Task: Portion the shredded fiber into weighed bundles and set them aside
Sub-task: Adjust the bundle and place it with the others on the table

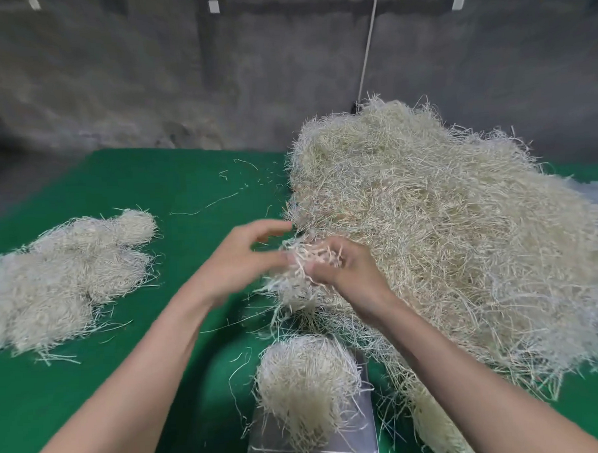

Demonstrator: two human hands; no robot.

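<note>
**A:** Whereabouts of the fiber being portioned?

**B:** Lifted as a tuft of shredded fiber (301, 260), gripped in the right hand (347, 268). Just beside the near left edge of the big heap (445, 237), touching it with trailing strands.

**A:** State of the hands?

**B:** Right hand turned palm up, curled round the tuft from the right. Left hand (239, 259) half open just to the left of it, arched over a clear gap, thumb tip at the tuft's edge, closed on nothing. Somewhat blurred, both.

**A:** And underneath?

**B:** A rounded bundle (306, 380) resting on the metal platform of a scale (365, 439), near the bottom edge of the view, below the hands. Drooping over the platform's front and left side.

**A:** Place of the heap?

**B:** Spread across the right half of the green tabletop (152, 184), tallest toward the back, spilling forward along the scale's right side.

**A:** Anything set aside?

**B:** Over on the left, well apart from the scale: set-aside bundles (63, 277), several pale clumps pressed against one another, running off the left edge of the view.

**A:** Farther out?

**B:** Loose strands (204, 206) scattered on the bare green between those bundles and the heap. Behind the tabletop, a rough grey wall (147, 79), crossed by a white cord (368, 45) slanting down to behind the heap's top.
</note>
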